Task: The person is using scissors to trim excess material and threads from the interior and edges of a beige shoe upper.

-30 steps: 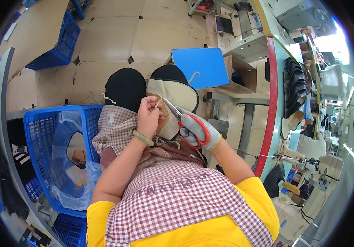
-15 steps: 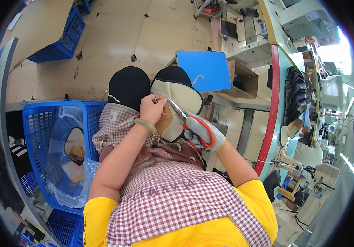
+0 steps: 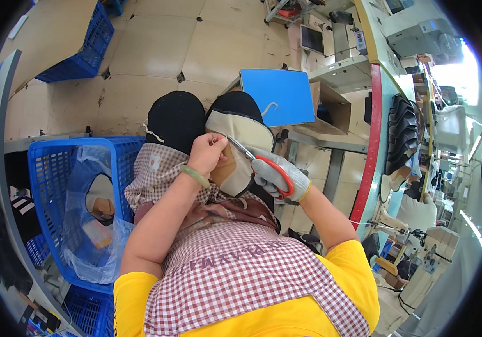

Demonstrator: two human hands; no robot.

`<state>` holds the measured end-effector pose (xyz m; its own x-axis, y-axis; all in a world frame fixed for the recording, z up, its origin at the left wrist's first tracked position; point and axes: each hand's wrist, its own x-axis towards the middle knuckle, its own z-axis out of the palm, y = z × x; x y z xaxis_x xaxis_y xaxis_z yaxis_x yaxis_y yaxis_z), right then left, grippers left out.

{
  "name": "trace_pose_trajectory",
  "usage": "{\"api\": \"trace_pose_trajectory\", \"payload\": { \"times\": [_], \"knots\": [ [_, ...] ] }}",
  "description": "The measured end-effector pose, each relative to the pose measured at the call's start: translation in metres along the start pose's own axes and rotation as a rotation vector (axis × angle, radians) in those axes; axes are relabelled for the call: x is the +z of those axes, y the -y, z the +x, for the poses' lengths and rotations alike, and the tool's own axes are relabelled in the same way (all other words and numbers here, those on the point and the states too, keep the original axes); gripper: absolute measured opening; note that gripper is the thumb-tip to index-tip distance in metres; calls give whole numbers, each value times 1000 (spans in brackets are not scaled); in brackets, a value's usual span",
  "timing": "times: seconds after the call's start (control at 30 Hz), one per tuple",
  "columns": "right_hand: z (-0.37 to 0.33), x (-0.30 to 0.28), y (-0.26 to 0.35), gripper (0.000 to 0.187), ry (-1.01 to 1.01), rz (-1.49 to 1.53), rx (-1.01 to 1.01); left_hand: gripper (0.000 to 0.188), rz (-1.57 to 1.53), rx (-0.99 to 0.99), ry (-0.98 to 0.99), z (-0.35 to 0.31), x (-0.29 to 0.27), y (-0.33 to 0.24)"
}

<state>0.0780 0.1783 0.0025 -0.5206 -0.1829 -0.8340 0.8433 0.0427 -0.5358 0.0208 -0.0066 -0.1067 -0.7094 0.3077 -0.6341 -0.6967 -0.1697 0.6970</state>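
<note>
A cream, tan-patched piece with a black edge point(image 3: 248, 130), which looks like a shoe upper, lies over my right thigh. My left hand point(image 3: 206, 153), bare with a green bangle at the wrist, is closed in a pinch at its tan part; the exact bit between the fingertips is too small to make out. My right hand point(image 3: 281, 175) wears a grey-white glove and grips red-handled scissors point(image 3: 274, 167). Their metal blades point up and left, tips close to the left fingertips. How far the blades are apart is hard to tell.
At my left stands a blue plastic crate point(image 3: 72, 143) with a clear bag and similar pieces inside. A blue board point(image 3: 277, 96) lies beyond my knees. On my right runs a workbench with a red edge point(image 3: 368, 151), carrying stacked dark pieces point(image 3: 401, 135) and a sewing machine point(image 3: 438, 247).
My gloved hand has turned and its fingers have drawn closer together, so less of the scissors' red loops shows. My left hand stays almost in place at the piece.
</note>
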Motion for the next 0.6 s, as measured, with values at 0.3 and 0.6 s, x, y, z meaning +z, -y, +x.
{"api": "trace_pose_trajectory", "payload": {
  "times": [0.3,0.6],
  "knots": [
    [5,-7,9,44,-13,-8,43,8,6,-78,231,-7,-8,-12],
    [-1,-28,24,49,190,-79,38,8,13,-38,429,-16,-12,-13]
  ]
}}
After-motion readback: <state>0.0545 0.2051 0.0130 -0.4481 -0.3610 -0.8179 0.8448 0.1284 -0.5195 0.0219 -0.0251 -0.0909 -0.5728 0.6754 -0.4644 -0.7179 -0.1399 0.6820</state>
